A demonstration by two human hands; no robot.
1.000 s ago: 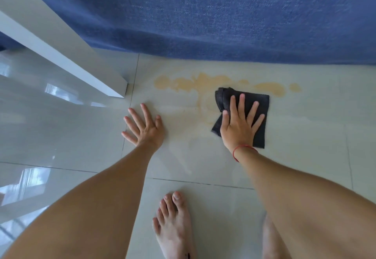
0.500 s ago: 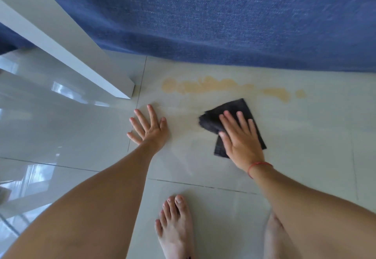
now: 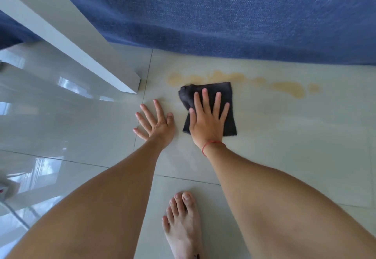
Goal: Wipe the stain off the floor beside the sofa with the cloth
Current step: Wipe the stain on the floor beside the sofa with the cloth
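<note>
Beside sofa, right hand flat on cloth

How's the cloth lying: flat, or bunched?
Mostly flat: the dark cloth lies spread on the floor under the right hand, palm pressed flat on it. Only its far-left corner is bunched into a fold.

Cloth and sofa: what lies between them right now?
In the head view, the yellowish stain streaks the floor between the cloth and the sofa; nothing else.
</note>
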